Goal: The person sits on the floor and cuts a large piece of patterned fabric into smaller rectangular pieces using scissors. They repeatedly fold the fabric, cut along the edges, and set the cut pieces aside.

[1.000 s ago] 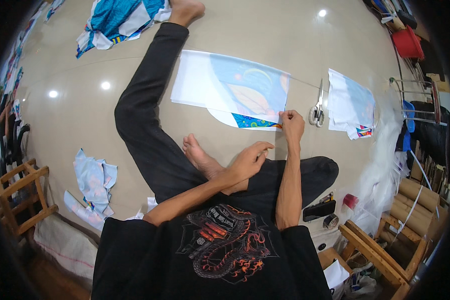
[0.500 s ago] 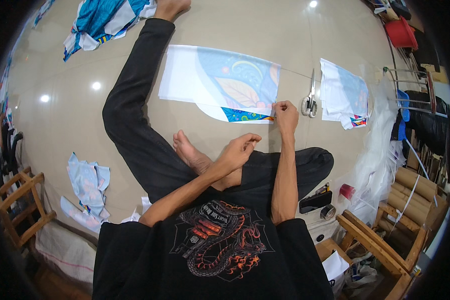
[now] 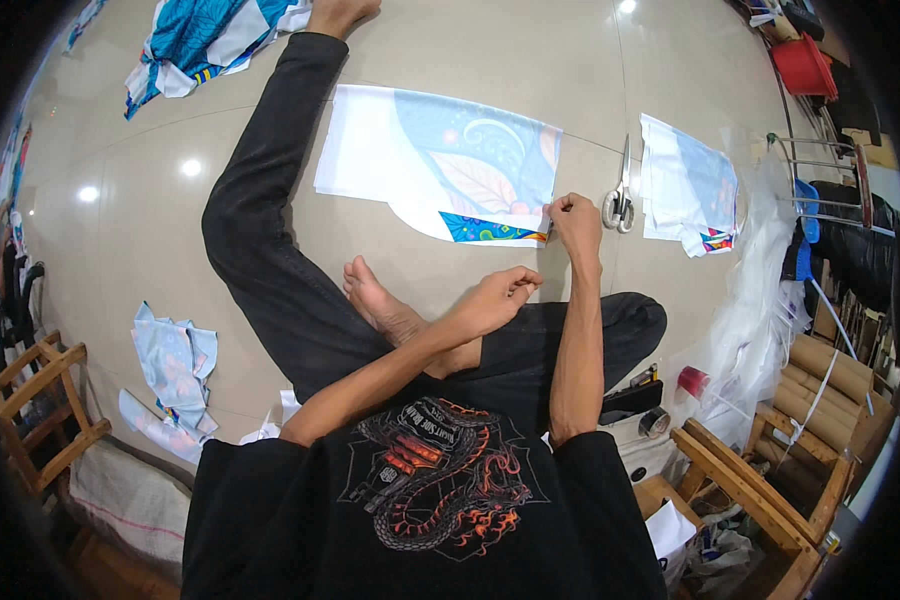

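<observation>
A folded piece of printed fabric (image 3: 370, 150) lies flat on the floor in front of me, its pale wrong side up. Along its near edge a strip of bright blue and yellow print shows. My right hand (image 3: 576, 225) pinches the near right edge of this fabric between thumb and fingers. Lower and to the left, my left hand (image 3: 505, 298) hangs over my bent leg, apart from the fabric. Its fingers are pressed together; whatever they hold, if anything, is too small to make out. Scissors (image 3: 620, 200) with pale handles lie just right of my right hand.
Stacked fabric pieces (image 3: 685, 185) lie right of the scissors, beside clear plastic sheeting (image 3: 745, 330). Teal printed cloth (image 3: 195, 50) sits far left, more pieces (image 3: 175, 360) near left. A black phone (image 3: 630, 402), tape roll (image 3: 655, 422) and wooden frame (image 3: 750, 490) are near right.
My left hand has moved slightly right, toward the right forearm. My right hand stays at the fabric's edge, and the near edge of the fabric has shifted a little, showing more bright print.
</observation>
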### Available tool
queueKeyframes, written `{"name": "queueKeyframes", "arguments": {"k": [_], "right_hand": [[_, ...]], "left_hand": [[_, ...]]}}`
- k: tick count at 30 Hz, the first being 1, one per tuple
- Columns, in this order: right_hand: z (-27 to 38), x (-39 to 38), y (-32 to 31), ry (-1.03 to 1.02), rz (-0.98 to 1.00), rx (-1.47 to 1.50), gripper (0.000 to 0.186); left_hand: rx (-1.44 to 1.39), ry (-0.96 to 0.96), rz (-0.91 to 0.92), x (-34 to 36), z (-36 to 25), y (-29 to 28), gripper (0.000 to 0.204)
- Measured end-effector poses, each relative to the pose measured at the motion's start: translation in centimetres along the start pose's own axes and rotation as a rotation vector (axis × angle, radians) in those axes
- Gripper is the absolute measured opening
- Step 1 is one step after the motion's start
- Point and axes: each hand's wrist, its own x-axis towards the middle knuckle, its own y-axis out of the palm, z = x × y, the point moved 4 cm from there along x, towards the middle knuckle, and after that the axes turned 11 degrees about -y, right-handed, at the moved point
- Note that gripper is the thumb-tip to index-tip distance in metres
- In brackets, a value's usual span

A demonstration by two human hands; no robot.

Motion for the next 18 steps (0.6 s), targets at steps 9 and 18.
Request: {"name": "queueKeyframes", "arguments": {"k": [9, 18], "right_hand": [[-1.8, 0.7, 1.0, 0.063, 0.001, 0.214, 0.019], [4.0, -0.1, -1.0, -0.012, -0.102, 0.935, 0.014]], "left_hand": [[-0.231, -0.073, 0.201, 0.9, 1.6, 0.7, 0.043], [-1.258, -0.052, 0.090, 6.5, -2.5, -4.9, 0.072]]}}
